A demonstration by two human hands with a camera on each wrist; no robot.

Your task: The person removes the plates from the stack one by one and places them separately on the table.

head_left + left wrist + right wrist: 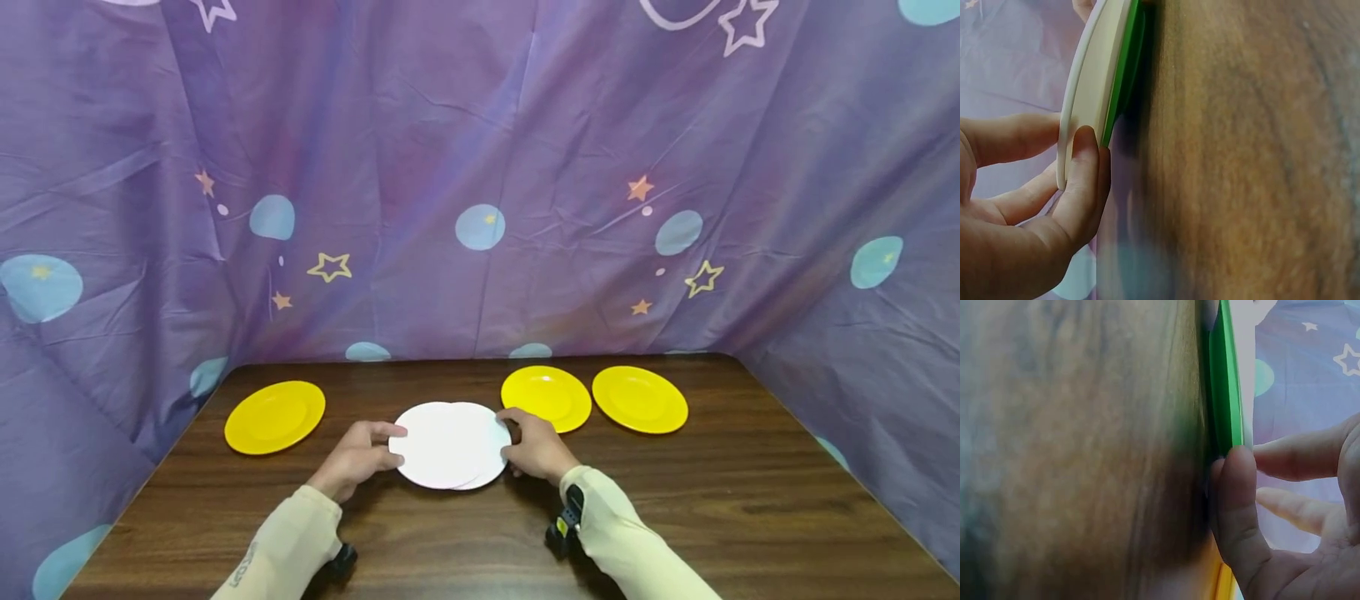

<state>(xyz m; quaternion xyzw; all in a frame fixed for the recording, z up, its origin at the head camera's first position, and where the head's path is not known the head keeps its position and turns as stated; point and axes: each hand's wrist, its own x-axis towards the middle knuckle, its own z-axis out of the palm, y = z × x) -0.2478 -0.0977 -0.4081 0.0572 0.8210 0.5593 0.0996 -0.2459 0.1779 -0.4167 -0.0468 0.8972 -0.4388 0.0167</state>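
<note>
Two overlapping round white discs point(442, 446) fill the space between the hands in the head view. My left hand point(356, 454) pinches the left edge of the upper disc; the left wrist view shows its pale rim point(1071, 100) between thumb and fingers. Below it a green plate point(1124, 75) appears, close above the table; from the head it is hidden. At the opposite edge my right hand point(536, 446) holds the green plate point(1229, 387) together with the white layer point(1246, 381) on it, thumb low and fingers on the white side.
A yellow plate point(275, 417) lies at the left of the brown wooden table point(480, 542). Behind and right of the right hand lie two more yellow plates, one nearer point(547, 396) and one farther right point(640, 400). A purple patterned cloth point(420, 167) hangs behind.
</note>
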